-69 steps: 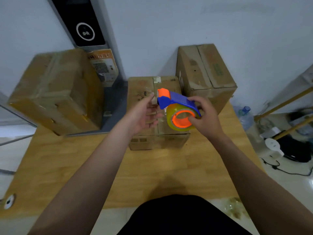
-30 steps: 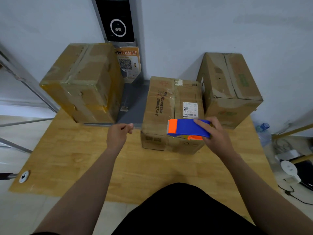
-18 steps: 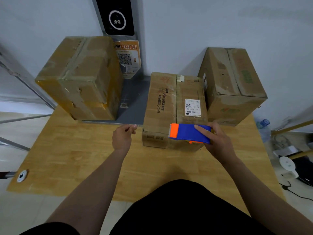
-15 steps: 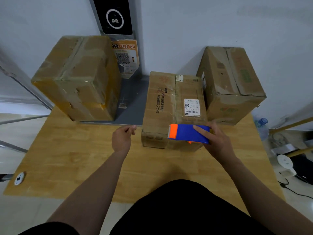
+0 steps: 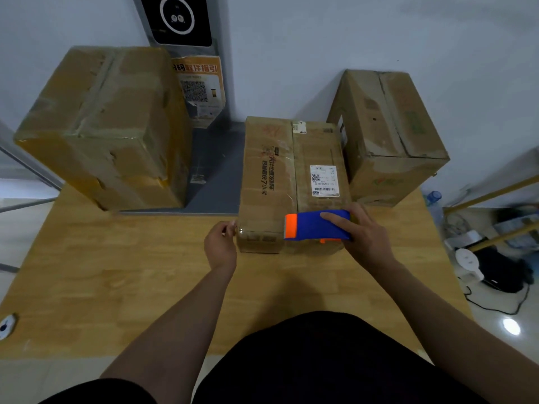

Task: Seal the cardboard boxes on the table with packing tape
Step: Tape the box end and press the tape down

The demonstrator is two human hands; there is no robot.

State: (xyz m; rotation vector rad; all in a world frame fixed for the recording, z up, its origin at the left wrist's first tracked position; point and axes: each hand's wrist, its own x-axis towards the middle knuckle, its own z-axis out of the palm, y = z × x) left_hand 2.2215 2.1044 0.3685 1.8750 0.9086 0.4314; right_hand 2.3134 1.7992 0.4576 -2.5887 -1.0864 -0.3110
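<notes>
Head view. The roll under the tape dispenser (image 5: 316,225) is hidden by its blue body; only a sliver of orange shows beneath. A faint, glossy tape strip (image 5: 259,233) is hard to make out against the cardboard. It seems to run from the dispenser's orange end to the near left corner of the middle box (image 5: 274,176). The floor clutter at far right is blurred.

The left hand (image 5: 220,246) is at that corner, fingertips curled in and pinching the strip's end. The right hand (image 5: 361,237) grips the dispenser from the right, index finger laid along its top. The dispenser lies across the box's near top edge.

The middle box is long and brown, its flaps closed, with a centre seam running away from the camera. It has a white label (image 5: 324,180) right of the seam and dark print left of it. The left box (image 5: 110,123) is large, creased and heavily taped. The right box (image 5: 388,132) just beside the middle one also has closed flaps.

All three sit on a light wooden table (image 5: 116,281) against a pale wall. Behind them are a black panel (image 5: 176,20) with a white ring and an orange QR poster (image 5: 199,88). A water bottle (image 5: 434,199) stands beyond the right edge.
</notes>
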